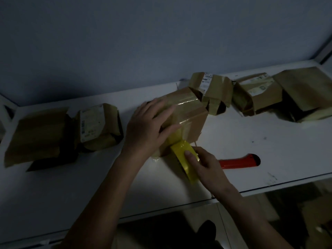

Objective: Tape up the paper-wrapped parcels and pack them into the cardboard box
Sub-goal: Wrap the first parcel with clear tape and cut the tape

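In the head view, the left hand (147,126) is lying flat with straight fingers on the brown paper parcel (186,114) near the middle of the white worktop (251,137), probably to keep it from sliding while the tape is being pulled. The right hand (203,164) is gripping the yellow tape roll (183,155), whose glossy strip is running up over the parcel. More crumpled parcels (100,126) are waiting along the back edge. A red cutter (239,160) is lying near the front edge. No cardboard box is visible.
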